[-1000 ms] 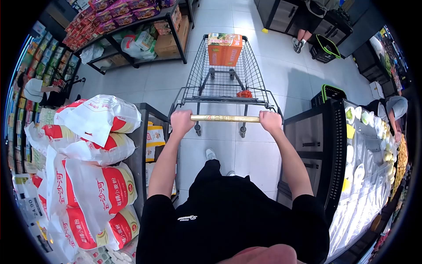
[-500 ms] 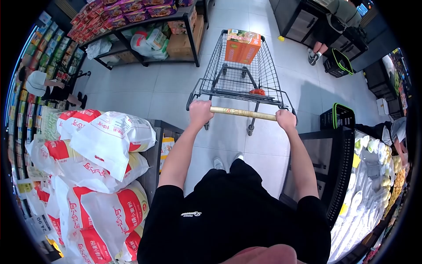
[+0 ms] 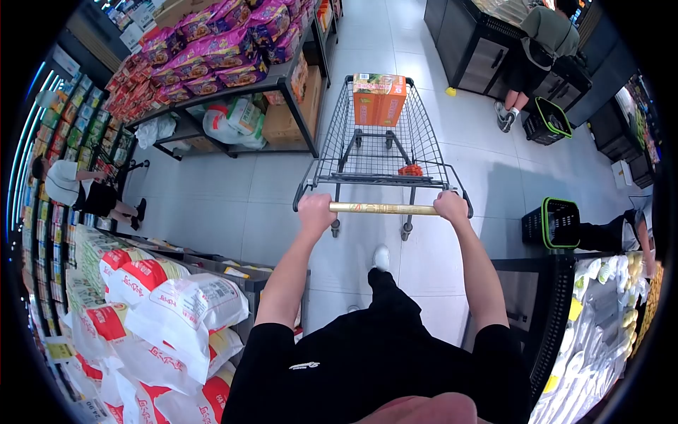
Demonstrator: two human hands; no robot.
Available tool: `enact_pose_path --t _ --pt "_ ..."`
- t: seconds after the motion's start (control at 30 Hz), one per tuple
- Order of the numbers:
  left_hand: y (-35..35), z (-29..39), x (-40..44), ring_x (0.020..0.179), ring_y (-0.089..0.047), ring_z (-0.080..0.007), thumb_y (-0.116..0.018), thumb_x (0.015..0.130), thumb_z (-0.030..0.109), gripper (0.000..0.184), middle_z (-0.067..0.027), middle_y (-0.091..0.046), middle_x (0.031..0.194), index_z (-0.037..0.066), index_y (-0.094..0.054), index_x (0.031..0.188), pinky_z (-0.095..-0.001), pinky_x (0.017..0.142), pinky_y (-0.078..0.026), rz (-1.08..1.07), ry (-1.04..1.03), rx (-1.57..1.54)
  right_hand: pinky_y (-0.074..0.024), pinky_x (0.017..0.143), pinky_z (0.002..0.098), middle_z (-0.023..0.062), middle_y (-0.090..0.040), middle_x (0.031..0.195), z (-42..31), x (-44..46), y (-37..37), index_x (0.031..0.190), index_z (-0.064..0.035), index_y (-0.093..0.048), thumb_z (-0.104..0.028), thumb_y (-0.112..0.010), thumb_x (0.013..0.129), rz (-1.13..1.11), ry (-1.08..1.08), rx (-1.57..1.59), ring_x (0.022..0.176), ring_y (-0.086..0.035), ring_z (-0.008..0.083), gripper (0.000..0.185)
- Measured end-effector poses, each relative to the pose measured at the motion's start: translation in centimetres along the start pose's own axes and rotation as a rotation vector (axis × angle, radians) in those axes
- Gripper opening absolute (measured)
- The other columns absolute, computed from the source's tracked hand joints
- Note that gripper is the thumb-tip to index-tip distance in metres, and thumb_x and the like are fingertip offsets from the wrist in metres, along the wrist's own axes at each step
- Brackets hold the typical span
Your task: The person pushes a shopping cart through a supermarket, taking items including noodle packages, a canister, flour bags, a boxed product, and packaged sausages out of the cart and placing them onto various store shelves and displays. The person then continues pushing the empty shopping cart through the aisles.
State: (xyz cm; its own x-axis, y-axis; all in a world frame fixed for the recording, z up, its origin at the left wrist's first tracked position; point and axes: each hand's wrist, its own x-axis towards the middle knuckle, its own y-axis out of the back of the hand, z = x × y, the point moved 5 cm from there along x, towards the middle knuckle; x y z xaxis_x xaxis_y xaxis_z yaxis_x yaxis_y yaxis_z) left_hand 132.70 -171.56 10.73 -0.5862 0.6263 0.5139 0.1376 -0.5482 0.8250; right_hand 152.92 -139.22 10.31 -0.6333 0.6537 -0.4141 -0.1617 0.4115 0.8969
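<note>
Wrapped the fingers (image 3: 329, 205) of left hand (image 3: 315, 213) and right hand (image 3: 450, 205) closed around the handle (image 3: 385, 208) — faced an orange box (image 3: 379, 104) in the cart (image 3: 371, 178), beyond the handle.

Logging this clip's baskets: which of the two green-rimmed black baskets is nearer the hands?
The lower basket in the picture, closer to the right hand; the upper basket stands beside a pair of shoes.
</note>
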Motion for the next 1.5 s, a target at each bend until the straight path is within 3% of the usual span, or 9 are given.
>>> enact_pose_path --t 0.23,0.47,0.87,1.1,1.23,1.3,1.5 --pt "-4.1 -2.5 7.1 0.059 -0.058 -0.0260 -0.072 0.061 0.013 0.014 -0.0051 -0.057 0.058 0.014 -0.058 0.061 -0.0386 0.059 -0.039 -0.013 0.066 0.041 -0.0536 0.084 0.0448 0.0157 -0.072 0.103 -2.3 7.9 3.1 0.097 -0.0083 -0.075 -0.025 -0.048 0.083 -0.052 0.041 0.007 0.095 -0.069 0.0335 0.034" --pt "-7.0 -4.3 13.0 0.060 -0.059 -0.0246 -0.071 0.061 0.011 0.012 -0.0046 -0.059 0.059 0.014 -0.060 0.062 -0.0375 0.062 -0.039 -0.027 0.068 0.069 -0.0542 0.079 0.0473 0.0182 -0.072 0.091 -3.6 14.4 5.6 0.088 -0.0066 -0.074 -0.032 -0.046 0.089 0.090 0.096 0.078 0.087 -0.069 0.0368 0.038" --pt "-12.6 -8.8 23.9 0.058 -0.056 -0.0241 -0.070 0.061 0.011 0.013 -0.0041 -0.055 0.057 0.015 -0.057 0.060 -0.0373 0.060 -0.038 0.031 0.024 0.086 -0.0546 0.077 0.0442 0.0168 -0.073 0.089 -7.1 25.7 10.0 0.089 -0.0062 -0.074 -0.033 -0.047 0.089 0.060 0.110 0.062 0.085 -0.070 0.0347 0.038" --pt "-16.4 -11.4 32.6 0.058 -0.055 -0.0237 -0.069 0.061 0.009 0.013 -0.0038 -0.054 0.057 0.013 -0.056 0.060 -0.0371 0.058 -0.037 0.084 -0.007 0.052 -0.0540 0.082 0.0447 0.0146 -0.073 0.096 -9.6 33.8 14.2 0.094 -0.0098 -0.075 -0.032 -0.043 0.089 0.014 0.065 0.024 0.091 -0.070 0.0336 0.039" --pt "-19.1 -13.1 37.4 0.062 -0.056 -0.0225 -0.069 0.062 0.009 0.013 -0.0023 -0.057 0.061 0.012 -0.056 0.061 -0.0370 0.058 -0.037 0.045 -0.004 0.011 -0.0536 0.083 0.0454 0.0166 -0.072 0.098 -10.4 39.4 16.0 0.095 -0.0120 -0.075 -0.036 -0.046 0.088 -0.017 0.032 0.009 0.092 -0.069 0.0347 0.038" --pt "-20.4 -13.6 39.7 0.062 -0.056 -0.0218 -0.069 0.063 0.010 0.012 -0.0021 -0.058 0.062 0.013 -0.057 0.062 -0.0374 0.059 -0.037 0.066 -0.033 -0.010 -0.0528 0.087 0.0448 0.0161 -0.072 0.105 -10.7 41.6 17.0 0.104 -0.0117 -0.074 -0.039 -0.046 0.089 -0.087 -0.012 0.006 0.099 -0.068 0.0346 0.042" --pt "-24.0 -15.6 44.8 0.063 -0.055 -0.0210 -0.070 0.066 0.013 0.018 -0.0009 -0.055 0.061 0.013 -0.053 0.062 -0.0366 0.062 -0.037 0.045 -0.045 -0.020 -0.0517 0.089 0.0440 0.0143 -0.072 0.105 -11.6 47.6 19.0 0.104 -0.0150 -0.074 -0.042 -0.044 0.089 -0.154 -0.034 -0.042 0.100 -0.067 0.0339 0.043"
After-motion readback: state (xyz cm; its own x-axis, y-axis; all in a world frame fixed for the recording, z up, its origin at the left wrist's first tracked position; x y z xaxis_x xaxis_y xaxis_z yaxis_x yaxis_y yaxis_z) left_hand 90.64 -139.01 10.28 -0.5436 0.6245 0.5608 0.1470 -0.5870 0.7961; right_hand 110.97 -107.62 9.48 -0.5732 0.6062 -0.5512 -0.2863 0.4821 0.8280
